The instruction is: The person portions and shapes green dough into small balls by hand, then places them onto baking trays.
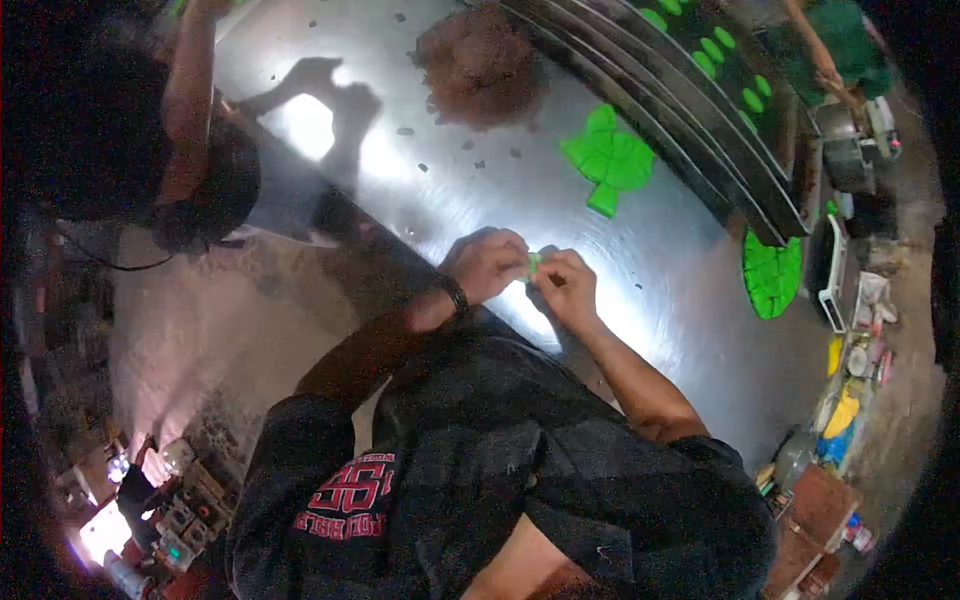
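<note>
My left hand [488, 264], with a dark band at the wrist, and my right hand [566, 287] meet over the near edge of a shiny metal table [690, 290]. Between their fingertips they pinch a small soft-looking green piece [533, 265], partly covered by the fingers. Beyond my right hand lies a green leaf-shaped piece [608, 155] with lines marked on it. Farther up the table sits a crumbly brown mound [480, 68].
Long stacked trays [690, 110] run along the upper right, the top one holding several green ovals [712, 50]. A second green leaf shape [770, 272] lies at right. One person's arm [190, 90] reaches in at left; another person [840, 50] is at upper right. Dark crumbs dot the table.
</note>
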The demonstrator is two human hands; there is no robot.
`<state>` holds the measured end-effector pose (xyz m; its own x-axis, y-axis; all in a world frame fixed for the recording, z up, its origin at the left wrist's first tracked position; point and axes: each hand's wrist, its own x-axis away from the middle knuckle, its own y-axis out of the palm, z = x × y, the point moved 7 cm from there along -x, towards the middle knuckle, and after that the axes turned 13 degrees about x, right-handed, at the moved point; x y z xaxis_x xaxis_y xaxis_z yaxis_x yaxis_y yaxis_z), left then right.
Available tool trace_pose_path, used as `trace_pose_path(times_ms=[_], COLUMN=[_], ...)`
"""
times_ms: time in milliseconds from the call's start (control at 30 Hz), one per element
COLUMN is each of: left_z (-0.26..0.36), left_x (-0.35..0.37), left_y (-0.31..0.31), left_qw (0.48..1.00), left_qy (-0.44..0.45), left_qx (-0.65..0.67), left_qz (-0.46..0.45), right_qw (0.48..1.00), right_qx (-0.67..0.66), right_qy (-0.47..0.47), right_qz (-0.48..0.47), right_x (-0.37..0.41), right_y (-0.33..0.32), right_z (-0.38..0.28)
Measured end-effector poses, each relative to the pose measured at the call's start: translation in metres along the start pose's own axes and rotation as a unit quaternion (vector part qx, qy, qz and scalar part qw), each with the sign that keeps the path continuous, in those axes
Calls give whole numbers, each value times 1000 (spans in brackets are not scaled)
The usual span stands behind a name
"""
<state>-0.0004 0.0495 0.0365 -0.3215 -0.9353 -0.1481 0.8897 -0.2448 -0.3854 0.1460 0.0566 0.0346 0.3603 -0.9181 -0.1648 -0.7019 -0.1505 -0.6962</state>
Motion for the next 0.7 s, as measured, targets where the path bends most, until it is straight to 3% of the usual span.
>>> trace_pose_path(times_ms=[33,67,100,167,233,267,300,333,400,433,467,500,567,600,700], left_z=[1,6,1,-14,-27,-41,-2,-9,-13,-26,-41,-53,-35,-27,-12], left_x=[1,2,1,-1,6,12,26,46,83,99,120,132,138,134,119], left_y=[0,-2,0,7,1,-1,-35,-53,-94,-109,-116,-125,-138,-142,-139], left_qw=[999,999,998,994,997,998,998,992,974,977,972,963,967,969,973], left_qy=[30,11,37,88,-17,-52,-39,-81,25,5,-71,-139,-111,-88,-12], left_qx=[-43,-32,-43,-65,-70,-44,9,-57,114,42,31,19,6,3,70], left_qz=[-9,-15,-5,10,6,-1,42,77,196,211,220,231,231,230,220], right_qw=[998,990,978,864,936,961,960,936,927,908,919,897,915,895,915], right_qx=[54,123,164,321,262,218,166,106,287,372,391,434,381,421,391], right_qy=[-34,-54,-73,-113,-167,-172,-176,-176,-88,-40,24,4,-1,-14,24], right_qz=[17,-35,-110,-371,-165,-12,139,285,226,191,45,79,135,147,91], right_x=[3,-7,-22,-55,-99,-109,-112,-106,-100,-88,-58,-56,-55,-54,-59], right_y=[1,5,3,15,-22,-48,-73,-90,-27,14,65,60,56,59,55], right_z=[-6,-13,-22,-35,-103,-139,-171,-187,-126,-81,-36,-56,-56,-55,-49])
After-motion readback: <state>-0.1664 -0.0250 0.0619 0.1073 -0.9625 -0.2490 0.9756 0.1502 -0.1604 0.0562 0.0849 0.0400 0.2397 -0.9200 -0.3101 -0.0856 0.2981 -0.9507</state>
